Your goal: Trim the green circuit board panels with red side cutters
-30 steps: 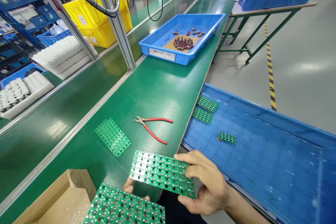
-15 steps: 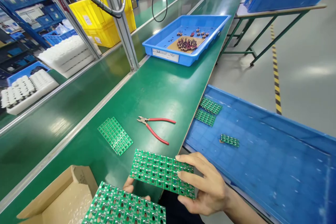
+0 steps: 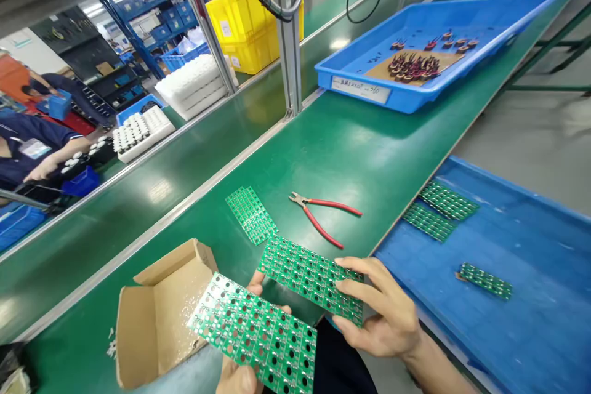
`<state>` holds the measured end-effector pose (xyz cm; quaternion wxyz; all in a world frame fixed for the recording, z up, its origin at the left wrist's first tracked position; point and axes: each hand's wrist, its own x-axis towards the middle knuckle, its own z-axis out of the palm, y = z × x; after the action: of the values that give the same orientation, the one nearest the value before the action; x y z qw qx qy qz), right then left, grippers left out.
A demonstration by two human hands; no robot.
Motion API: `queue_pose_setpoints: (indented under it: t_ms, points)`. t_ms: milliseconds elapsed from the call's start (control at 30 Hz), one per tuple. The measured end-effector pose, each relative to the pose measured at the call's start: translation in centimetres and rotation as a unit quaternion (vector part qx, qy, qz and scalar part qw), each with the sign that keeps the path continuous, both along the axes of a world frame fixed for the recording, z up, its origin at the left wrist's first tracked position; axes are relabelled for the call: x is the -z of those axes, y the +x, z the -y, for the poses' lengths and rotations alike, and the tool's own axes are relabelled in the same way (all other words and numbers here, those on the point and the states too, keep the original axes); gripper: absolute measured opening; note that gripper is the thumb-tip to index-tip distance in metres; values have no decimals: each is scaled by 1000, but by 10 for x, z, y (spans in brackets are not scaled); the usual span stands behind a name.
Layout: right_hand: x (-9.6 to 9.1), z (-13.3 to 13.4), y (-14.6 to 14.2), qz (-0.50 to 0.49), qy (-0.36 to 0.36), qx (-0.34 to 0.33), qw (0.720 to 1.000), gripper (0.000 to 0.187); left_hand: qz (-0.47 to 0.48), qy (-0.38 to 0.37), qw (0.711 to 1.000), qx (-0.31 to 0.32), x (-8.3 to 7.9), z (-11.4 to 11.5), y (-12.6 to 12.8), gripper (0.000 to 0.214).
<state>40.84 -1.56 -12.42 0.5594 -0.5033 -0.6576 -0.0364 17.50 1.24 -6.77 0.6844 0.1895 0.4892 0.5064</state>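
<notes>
Label: a white label (image 3: 361, 89) sat on the front wall of a blue plastic tray (image 3: 415, 55); its small characters were blurred, though the last figures looked like 360.
Crate tag: the white tag on a yellow plastic crate (image 3: 252, 24) was too small to read.
Lower panel: a green circuit-board panel (image 3: 253, 332) lay tilted over the left hand, with rows of round holes and small silver parts in a grid of cells.
Upper panel: a matching green panel (image 3: 310, 280) was held just above the lower panel, over the green belt (image 3: 369, 148), with its left end near the lower panel's top edge.
Left hand: the left hand (image 3: 235, 378) was under the lower panel and held it from below.
Right hand: the right hand (image 3: 383, 308) clamped the right end of the upper panel, its fingers (image 3: 360, 286) spread across the board.
Hands: they were apart, each on its own panel.
Hidden: the bottom edge cut off the left hand, and the lower panel covered much of it; I could not tell whether its raised fingers (image 3: 256, 283) touched the upper panel.
Belt: a smaller green panel (image 3: 252, 215) and red-handled diagonal cutters (image 3: 318, 215) lay ahead of the hands, with an open cardboard box (image 3: 161, 314) just left of the lower panel.
Right side: three green panel strips (image 3: 447, 200) lay in a long blue tray (image 3: 508, 320).
Co-worker: a person in dark blue (image 3: 37, 154) worked beyond the line at left.
</notes>
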Motion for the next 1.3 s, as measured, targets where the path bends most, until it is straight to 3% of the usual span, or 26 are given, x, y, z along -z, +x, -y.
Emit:
queue_pose_setpoints:
  t_ms: [100, 267, 400, 600, 800, 933, 1133, 1300]
  points:
    - [-3, -2, -2, 1, 5, 2, 1000, 39, 42, -81, 995, 49, -11, -1, 1, 117]
    - [-8, -3, -7, 3, 28, 19, 999, 37, 80, 13, 994, 73, -17, -1, 3, 96]
    - [-8, -5, -13, -12, 72, 40, 997, 41, 24, 85, 990, 107, -17, -4, -2, 78]
    - [1, -14, -23, -136, 101, 59, 984, 43, 41, 119, 979, 158, -27, -9, -7, 83]
    - [4, -34, -41, -376, 65, 18, 924, 22, 70, 152, 973, 156, -37, -8, -6, 71]
    - [2, -52, -56, -490, 41, -35, 870, 24, 70, 149, 974, 157, -36, -9, -7, 75]
    - [5, -65, -59, -573, 28, -75, 816, 31, 91, 133, 977, 140, -32, -11, -8, 77]
    - [7, -64, -55, -586, 12, -91, 805, 31, 83, 145, 973, 162, -33, -12, -7, 73]
